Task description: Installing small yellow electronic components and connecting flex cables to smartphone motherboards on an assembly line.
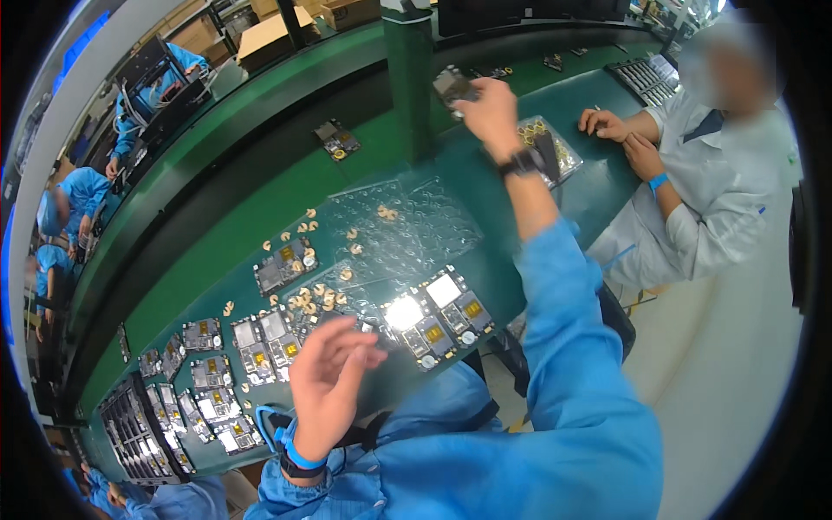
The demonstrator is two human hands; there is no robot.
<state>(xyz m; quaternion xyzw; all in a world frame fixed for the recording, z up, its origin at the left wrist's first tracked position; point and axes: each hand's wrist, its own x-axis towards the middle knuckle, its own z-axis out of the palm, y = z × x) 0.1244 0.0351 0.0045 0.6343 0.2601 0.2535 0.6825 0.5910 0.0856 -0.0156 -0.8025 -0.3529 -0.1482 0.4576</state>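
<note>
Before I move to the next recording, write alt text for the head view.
A person's right hand holds a circuit board over a green workbench, while the left hand hovers, apparently empty, near more boards and small tan pieces. A co-worker in white is beside the bench at right.

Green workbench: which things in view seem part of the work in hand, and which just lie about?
Likely in use:
circuit board, held in the right hand
pair of boards, right of the open left hand

Likely just lying about:
clear dimpled plastic sheet
lone board, beyond the sheet
clear packet, by the right wrist
scattered tan pieces, use unclear
</note>
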